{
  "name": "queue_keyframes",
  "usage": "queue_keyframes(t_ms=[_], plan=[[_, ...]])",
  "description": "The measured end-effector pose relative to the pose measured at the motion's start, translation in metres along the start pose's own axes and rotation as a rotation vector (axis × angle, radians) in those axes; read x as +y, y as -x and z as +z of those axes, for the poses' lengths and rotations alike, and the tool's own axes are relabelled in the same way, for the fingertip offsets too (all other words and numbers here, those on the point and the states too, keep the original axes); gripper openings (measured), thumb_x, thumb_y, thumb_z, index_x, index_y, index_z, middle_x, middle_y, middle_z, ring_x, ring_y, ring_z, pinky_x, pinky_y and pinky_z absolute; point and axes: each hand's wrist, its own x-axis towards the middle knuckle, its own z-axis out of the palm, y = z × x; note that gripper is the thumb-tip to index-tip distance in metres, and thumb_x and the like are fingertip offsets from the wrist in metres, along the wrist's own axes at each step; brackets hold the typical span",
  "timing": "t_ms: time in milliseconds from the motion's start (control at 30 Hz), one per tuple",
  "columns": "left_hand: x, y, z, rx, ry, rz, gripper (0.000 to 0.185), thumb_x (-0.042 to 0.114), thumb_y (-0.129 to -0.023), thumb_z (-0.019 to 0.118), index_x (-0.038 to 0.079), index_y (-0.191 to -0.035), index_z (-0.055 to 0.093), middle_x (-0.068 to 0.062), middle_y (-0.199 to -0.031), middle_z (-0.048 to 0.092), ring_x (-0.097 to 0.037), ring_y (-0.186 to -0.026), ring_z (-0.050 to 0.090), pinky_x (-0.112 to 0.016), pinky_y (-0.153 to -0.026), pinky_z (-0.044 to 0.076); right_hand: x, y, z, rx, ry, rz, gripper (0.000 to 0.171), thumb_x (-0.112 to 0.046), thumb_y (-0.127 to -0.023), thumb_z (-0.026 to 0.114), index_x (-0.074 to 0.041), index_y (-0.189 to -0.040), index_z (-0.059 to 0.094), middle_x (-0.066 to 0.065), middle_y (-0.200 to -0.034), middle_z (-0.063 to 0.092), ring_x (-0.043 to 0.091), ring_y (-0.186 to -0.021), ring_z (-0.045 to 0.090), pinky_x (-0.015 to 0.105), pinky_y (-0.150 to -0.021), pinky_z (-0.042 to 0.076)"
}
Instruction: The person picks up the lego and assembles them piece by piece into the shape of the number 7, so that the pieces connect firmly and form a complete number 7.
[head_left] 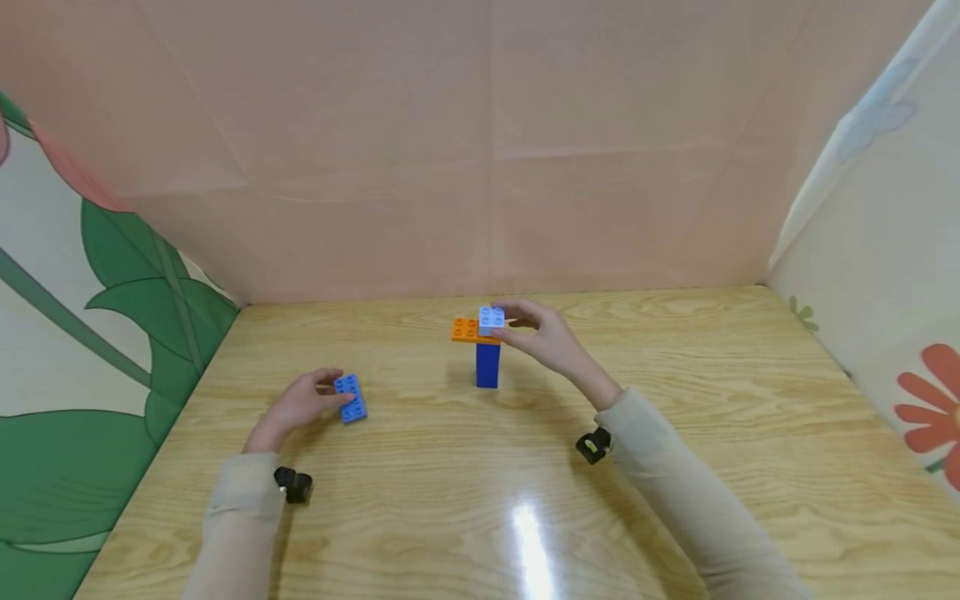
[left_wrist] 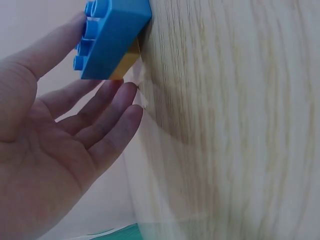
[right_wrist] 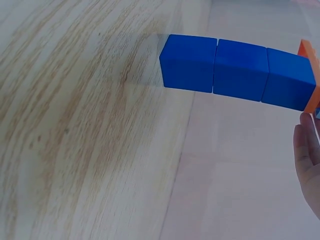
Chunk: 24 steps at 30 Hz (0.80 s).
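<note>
My left hand (head_left: 330, 393) lies on the wooden table (head_left: 480, 500) at the left and pinches a blue studded brick (head_left: 350, 397). In the left wrist view the thumb (left_wrist: 55, 45) lies on the studs of the blue brick (left_wrist: 112, 37) while the other fingers reach its lower edge. My right hand (head_left: 508, 327) grips a light blue brick (head_left: 491, 320). That brick sits on an orange plate (head_left: 467, 331) atop a dark blue column (head_left: 487, 365). The right wrist view shows the column (right_wrist: 240, 70), the orange plate's edge (right_wrist: 307, 75) and one finger (right_wrist: 306, 155).
Pink backdrop panels (head_left: 480, 150) close off the table's far edge. A leaf-print wall (head_left: 90, 350) stands at the left and a flower-print wall (head_left: 885, 317) at the right. A small black wrist camera (head_left: 592, 446) hangs under each sleeve.
</note>
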Motion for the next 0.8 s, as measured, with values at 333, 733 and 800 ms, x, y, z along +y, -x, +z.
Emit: queue_keyframes(t_ms=[333,733,800], plan=[[0.0011,-0.0017,0.0027,0.018,0.053,0.003,0.065,0.035,-0.091,0.064,0.001,-0.142,0.041,-0.023,-0.137,0.050,-0.037,-0.121,0.050,-0.043,-0.090,0.049,0.0000,-0.0001,0.0014,-0.005,-0.029,0.000,0.042,-0.017,-0.091,0.065,-0.007,-0.131,0.056,0.017,-0.125,0.062,0.031,-0.112,0.059,0.046,-0.101,0.048],[0.0059,-0.0034,0.0065,0.050,0.095,0.016,0.062,0.035,-0.092,0.063,0.005,-0.142,0.041,-0.021,-0.141,0.047,-0.037,-0.125,0.048,-0.046,-0.095,0.049,-0.0043,0.0007,0.0028,0.000,-0.034,0.009,0.043,-0.016,-0.091,0.066,-0.006,-0.131,0.055,0.019,-0.124,0.062,0.032,-0.111,0.061,0.046,-0.099,0.050],[0.0071,-0.0029,0.0068,0.052,0.097,0.019,0.061,0.034,-0.093,0.062,0.006,-0.142,0.042,-0.021,-0.141,0.047,-0.038,-0.125,0.048,-0.045,-0.095,0.049,-0.0043,0.0008,0.0031,0.000,-0.034,0.011,0.043,-0.016,-0.091,0.066,-0.006,-0.131,0.055,0.019,-0.124,0.062,0.033,-0.111,0.061,0.046,-0.098,0.051]])
